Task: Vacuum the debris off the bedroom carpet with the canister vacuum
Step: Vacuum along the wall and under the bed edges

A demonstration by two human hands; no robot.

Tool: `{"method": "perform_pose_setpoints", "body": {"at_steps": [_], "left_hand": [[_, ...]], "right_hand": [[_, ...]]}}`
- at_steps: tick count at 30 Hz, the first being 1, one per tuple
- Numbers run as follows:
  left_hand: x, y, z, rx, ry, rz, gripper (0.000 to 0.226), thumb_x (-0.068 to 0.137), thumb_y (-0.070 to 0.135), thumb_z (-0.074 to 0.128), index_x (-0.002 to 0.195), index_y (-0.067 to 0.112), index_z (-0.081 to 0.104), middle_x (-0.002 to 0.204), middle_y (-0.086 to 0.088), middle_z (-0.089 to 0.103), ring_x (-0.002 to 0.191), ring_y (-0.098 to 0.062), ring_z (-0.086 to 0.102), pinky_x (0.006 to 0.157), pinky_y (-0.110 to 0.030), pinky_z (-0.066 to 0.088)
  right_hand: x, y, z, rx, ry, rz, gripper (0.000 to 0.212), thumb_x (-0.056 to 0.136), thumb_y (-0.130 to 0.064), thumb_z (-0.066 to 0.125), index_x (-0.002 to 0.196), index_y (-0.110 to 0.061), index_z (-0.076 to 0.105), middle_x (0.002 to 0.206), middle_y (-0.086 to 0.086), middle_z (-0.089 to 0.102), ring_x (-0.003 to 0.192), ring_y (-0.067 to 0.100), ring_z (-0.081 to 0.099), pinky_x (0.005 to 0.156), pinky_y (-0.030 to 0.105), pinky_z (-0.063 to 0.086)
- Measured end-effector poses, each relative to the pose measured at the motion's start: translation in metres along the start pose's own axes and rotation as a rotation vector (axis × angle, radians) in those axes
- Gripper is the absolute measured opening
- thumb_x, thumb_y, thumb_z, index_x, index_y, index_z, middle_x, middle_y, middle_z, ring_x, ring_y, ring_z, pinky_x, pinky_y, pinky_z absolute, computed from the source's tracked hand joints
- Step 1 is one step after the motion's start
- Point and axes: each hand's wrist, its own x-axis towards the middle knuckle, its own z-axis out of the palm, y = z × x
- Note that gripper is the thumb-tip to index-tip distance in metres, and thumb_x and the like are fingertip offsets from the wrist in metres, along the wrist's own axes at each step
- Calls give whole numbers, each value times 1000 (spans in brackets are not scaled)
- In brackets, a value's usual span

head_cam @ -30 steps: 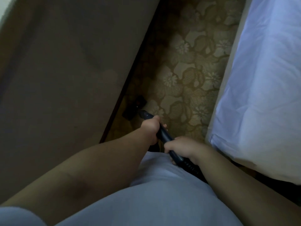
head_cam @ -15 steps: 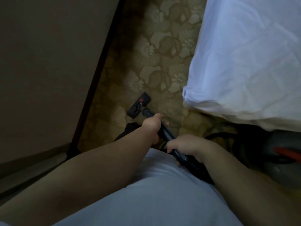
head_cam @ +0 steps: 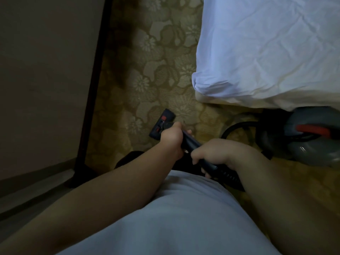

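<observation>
- The floor head, black with two red tabs, sits flat on the patterned carpet at about 11 o'clock from the hands.
- The dark wand runs back from it toward 4 o'clock. The left hand has its grip wrapped round the wand just behind the floor head. The right hand has its grip curled round the upper end, where the ribbed hose starts.
- The grey canister with its red handle sits at 3 o'clock, just beside the near corner of the bed.
- A wall edged by a dark strip closes the 9 o'clock side, leaving the carpet as a narrow lane running toward 12 o'clock.
- The step in hand looks like a stroke along that lane. To do it well, hold the floor head flat, push slowly toward 12 o'clock and pull back over the same line. Then overlap the next pass toward the strip.
- Steer with the left hand and drive with the right, and take care that the hose does not drag the canister into the bed.
- The light is too dim to tell debris from pattern, so the whole lane needs covering.
</observation>
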Motion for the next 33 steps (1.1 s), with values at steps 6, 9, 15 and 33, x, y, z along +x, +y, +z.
{"method": "perform_pose_setpoints", "body": {"at_steps": [6,9,15,33], "left_hand": [[-6,45,-64,9,-33,110,21,100,22,57,116,8,59,78,-9,65,67,-20,63,61,-33,55],[2,83,-107,43,-60,113,16,100,21,58,112,10,59,80,-9,65,66,-19,63,64,-34,57],[21,154,-175,195,-28,171,35,96,26,61,127,10,53,88,-10,70,76,-23,69,77,-40,61],[55,219,-304,201,82,73,22,97,30,61,110,13,62,91,-8,72,90,-27,69,96,-48,54]], "right_hand": [[14,-48,48,20,65,-44,35,82,-23,79,109,-4,69,88,16,79,78,30,80,71,40,65],[32,-85,83,95,85,-68,38,80,-24,79,112,-6,68,88,16,79,71,26,79,62,34,61],[60,-160,151,224,120,-117,32,84,-22,77,108,-5,67,81,16,77,70,28,75,68,39,60],[92,-271,231,46,-67,-76,57,56,-36,78,106,-10,72,101,17,78,98,37,76,88,46,61]]}}
